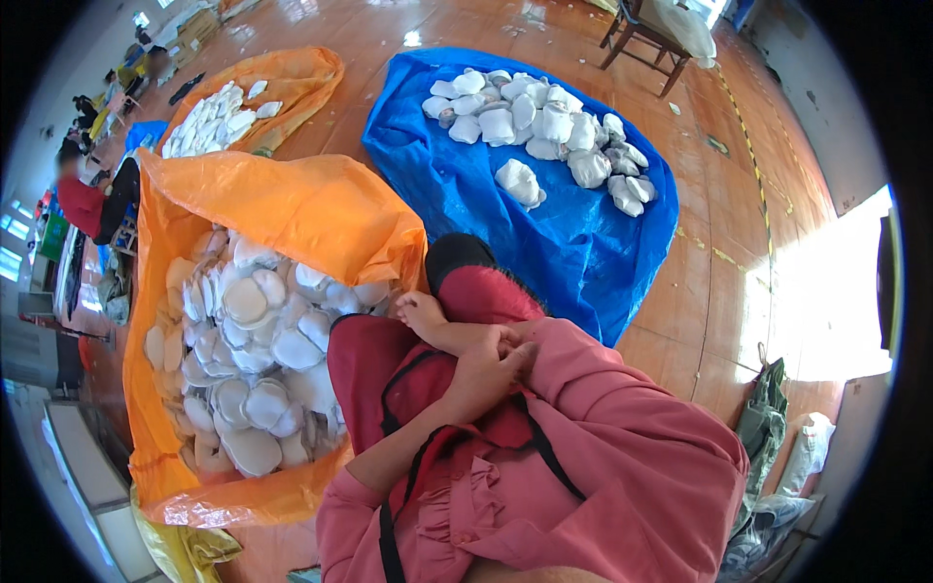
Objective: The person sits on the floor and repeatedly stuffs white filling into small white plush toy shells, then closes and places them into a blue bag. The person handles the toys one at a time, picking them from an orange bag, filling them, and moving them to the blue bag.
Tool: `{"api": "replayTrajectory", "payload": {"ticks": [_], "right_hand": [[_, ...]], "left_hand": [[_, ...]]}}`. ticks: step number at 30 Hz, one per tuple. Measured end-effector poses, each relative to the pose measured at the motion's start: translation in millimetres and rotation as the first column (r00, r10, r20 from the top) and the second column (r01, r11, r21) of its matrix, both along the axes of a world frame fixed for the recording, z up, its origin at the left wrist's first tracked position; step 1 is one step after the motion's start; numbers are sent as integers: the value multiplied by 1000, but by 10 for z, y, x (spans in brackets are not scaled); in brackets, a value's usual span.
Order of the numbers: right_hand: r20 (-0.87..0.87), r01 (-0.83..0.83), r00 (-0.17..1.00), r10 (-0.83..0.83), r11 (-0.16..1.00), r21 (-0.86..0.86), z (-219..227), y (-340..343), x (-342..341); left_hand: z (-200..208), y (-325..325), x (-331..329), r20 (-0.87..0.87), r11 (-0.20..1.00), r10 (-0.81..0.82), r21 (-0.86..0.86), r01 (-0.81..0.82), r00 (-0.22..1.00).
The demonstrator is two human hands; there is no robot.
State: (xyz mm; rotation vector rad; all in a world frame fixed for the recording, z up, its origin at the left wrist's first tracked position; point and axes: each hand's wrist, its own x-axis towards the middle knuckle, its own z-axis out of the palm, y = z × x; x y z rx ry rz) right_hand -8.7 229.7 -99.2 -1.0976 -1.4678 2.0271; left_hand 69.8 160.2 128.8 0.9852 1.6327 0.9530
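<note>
- The white pads [245,301] lie heaped in the near orange sack [282,199], to the person's left; they look light and padded, likely to flex a little and spring back.
- They are flat and rounded, some overlapping like shingles, others leaning on edge. A pinch across the rim of one, or a grip around a short stack, would probably suit; their smooth faces may slide on each other, and a hard squeeze could crease them.
- The right hand [420,311] is nearest the sack's edge, its fingers loosely bent; whether it holds anything cannot be told.
- The left hand [494,367] rests across the other forearm at the pink sleeve [607,374], fingers curled; whether they pinch the cloth cannot be told.
- The sack is thin, shiny, crinkled sheeting, folded over above the heap, and would probably give way when pressed.
- Ahead, white bundles [520,183] lie on a wrinkled blue sheet [437,185], chunkier than single pads.
- The sleeve is soft, matte cloth; the reddish-brown floor [680,321] looks hard and glossy.
</note>
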Motion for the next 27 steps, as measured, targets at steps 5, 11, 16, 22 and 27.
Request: {"api": "replayTrajectory", "payload": {"ticks": [5,11,16,22,27], "right_hand": [[254,14,963,-89,959,283,-588,-67,177],[-164,52,983,-86,978,-203,-1283,24,145],[459,-425,882,110,607,672,-694,14,390],[539,-599,796,276,223,769,-673,-116,490],[363,-442,883,297,786,432,-488,218,174]], "left_hand": [[-362,-102,-114,446,986,8,-153,67,895],[-433,-102,-131,566,994,69,-109,-8,822],[-770,177,-111,19,910,238,344,-230,971],[-758,119,-303,-98,962,259,117,-247,961],[-1027,53,-362,-90,968,189,182,-171,978]]}}
